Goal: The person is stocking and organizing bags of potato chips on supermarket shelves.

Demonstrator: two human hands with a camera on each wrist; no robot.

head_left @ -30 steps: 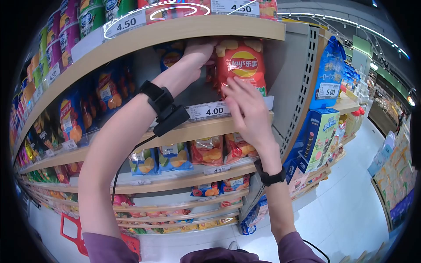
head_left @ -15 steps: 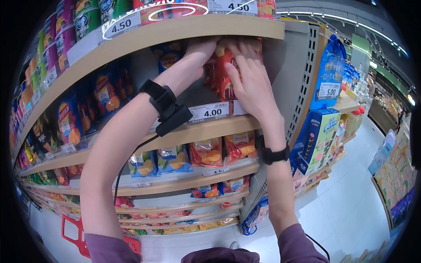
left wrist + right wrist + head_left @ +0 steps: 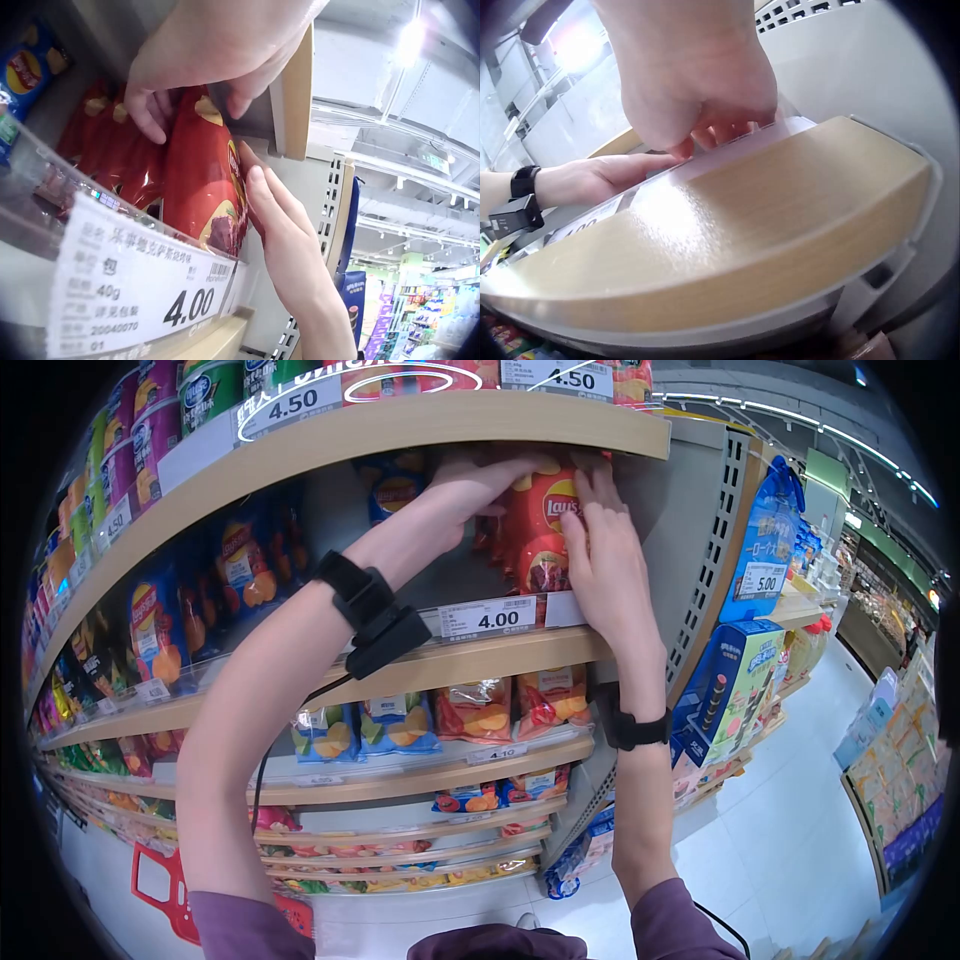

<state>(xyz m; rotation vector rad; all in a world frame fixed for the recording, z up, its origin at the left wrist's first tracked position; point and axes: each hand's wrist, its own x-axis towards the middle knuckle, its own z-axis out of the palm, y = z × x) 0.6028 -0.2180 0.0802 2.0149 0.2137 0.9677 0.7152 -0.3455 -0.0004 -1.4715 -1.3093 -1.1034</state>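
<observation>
A red bag of Lay's chips point(image 3: 545, 555) stands at the right end of the 4.00 shelf. My left hand point(image 3: 470, 490) reaches in under the shelf above and holds the bag's top. In the left wrist view its curled fingers point(image 3: 150, 120) are on one side of the bag point(image 3: 199, 176), its thumb on the other. My right hand point(image 3: 612, 560) lies along the bag's right side, fingers extended and touching it. More red chip bags point(image 3: 135, 165) stand just left of the held one. From the right wrist view the bag is hidden behind the shelf edge.
A wooden shelf edge point(image 3: 420, 435) runs close above both hands. Below them is the front lip with the 4.00 price tag point(image 3: 490, 617). A grey perforated panel point(image 3: 700, 540) closes the right side. Blue chip bags point(image 3: 155, 625) line the shelf leftward.
My right hand has moved up from the bag's lower front, across its face, to its right side. The bag has turned and narrowed in view. The left hand stays near the top.
</observation>
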